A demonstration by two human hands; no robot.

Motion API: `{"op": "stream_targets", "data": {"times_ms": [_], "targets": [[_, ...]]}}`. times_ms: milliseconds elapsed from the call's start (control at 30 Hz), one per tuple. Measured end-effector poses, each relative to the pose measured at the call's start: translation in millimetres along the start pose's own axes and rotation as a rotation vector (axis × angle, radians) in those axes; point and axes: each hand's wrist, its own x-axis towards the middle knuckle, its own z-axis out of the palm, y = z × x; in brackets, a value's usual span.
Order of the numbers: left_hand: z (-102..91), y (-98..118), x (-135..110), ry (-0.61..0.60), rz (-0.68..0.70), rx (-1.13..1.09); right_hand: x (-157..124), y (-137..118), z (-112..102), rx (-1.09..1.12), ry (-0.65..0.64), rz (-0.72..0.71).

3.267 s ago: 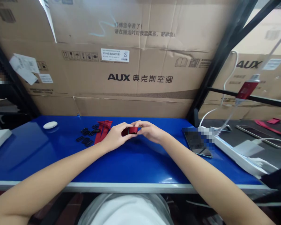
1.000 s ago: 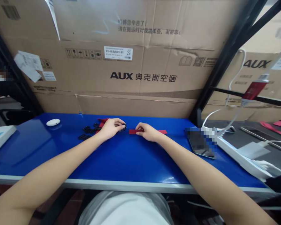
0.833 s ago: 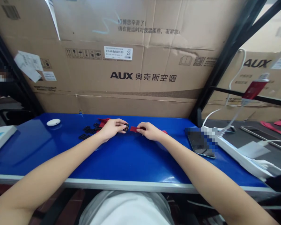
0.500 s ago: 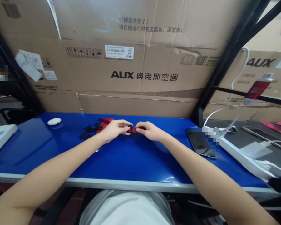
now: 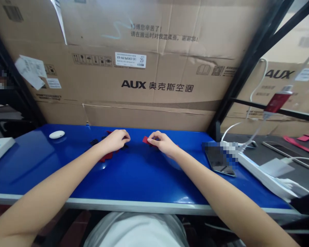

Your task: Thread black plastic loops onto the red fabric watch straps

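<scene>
My right hand [image 5: 161,142] pinches a short piece of red webbing strap [image 5: 145,139] between thumb and fingers, just above the blue table. A bit more red shows under that hand, close to the wrist. To the left, apart from it, my left hand [image 5: 117,140] is closed with curled fingers. Something small and black [image 5: 125,146] shows just below its fingertips; whether they grip it is unclear. Partly hidden behind the left hand and forearm lie red strap pieces [image 5: 106,157] and several black plastic buckles [image 5: 94,141].
A white oval case [image 5: 57,134] sits at the table's back left, and a white box [image 5: 1,150] at the left edge. On the right are a dark phone [image 5: 218,160] and a white power strip [image 5: 266,176] with cables. Cardboard [image 5: 154,113] stands along the back.
My hands have parted. The left one moved left over the pile, away from the red strap, and the black buckle no longer shows on the strap in my right hand.
</scene>
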Motion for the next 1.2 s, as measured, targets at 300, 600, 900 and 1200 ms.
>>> {"op": "stream_targets", "data": {"times_ms": [300, 600, 900, 1200], "targets": [[-0.3, -7, -4, -0.180, -0.087, 0.168, 1, 2, -11, 0.287, 0.019, 0.092], [10.3, 23, -7, 0.051, -0.116, -0.561, -11, -15, -6, 0.239, -0.263, 0.227], [22.0, 31, -9, 0.138, -0.102, -1.000, -10, -13, -4, 0.259, -0.275, 0.130], [29.0, 37, -11, 0.077, -0.197, -1.116, -9, -14, -4, 0.181, -0.226, -0.014]]}}
